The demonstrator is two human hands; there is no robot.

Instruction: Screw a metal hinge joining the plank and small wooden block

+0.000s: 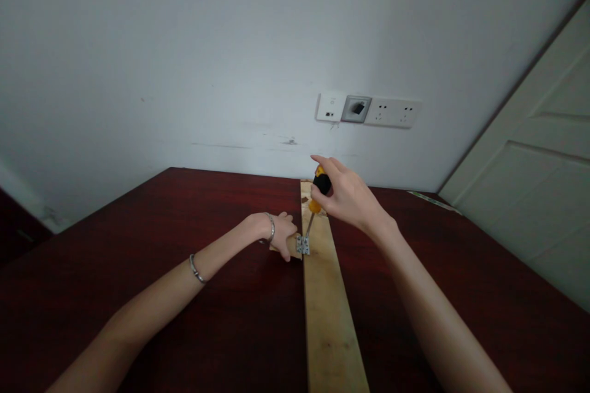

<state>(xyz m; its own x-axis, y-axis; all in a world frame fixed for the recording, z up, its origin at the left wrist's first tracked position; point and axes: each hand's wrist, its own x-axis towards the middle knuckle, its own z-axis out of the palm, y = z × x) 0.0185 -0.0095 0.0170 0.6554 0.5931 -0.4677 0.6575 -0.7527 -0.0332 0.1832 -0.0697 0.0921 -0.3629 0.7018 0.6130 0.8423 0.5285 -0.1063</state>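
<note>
My right hand (350, 199) grips the yellow and black handle of a screwdriver (315, 207). The screwdriver leans slightly, and its shaft runs down to a metal hinge (303, 245). One leaf of the hinge lies on a long wooden plank (325, 295), the other on a small wooden block (291, 247) that butts against the plank's left side. My left hand (282, 234) is over that block, thumb at its near side and fingers at its far side, holding it. Whether a screw is under the screwdriver tip is too small to tell.
The plank lies lengthwise on a dark red tabletop (221, 325), its far end close to the white wall (207, 61). Wall sockets (391, 112) with a black plug (358, 108) sit above the table. A white panelled door (544, 153) stands at the right.
</note>
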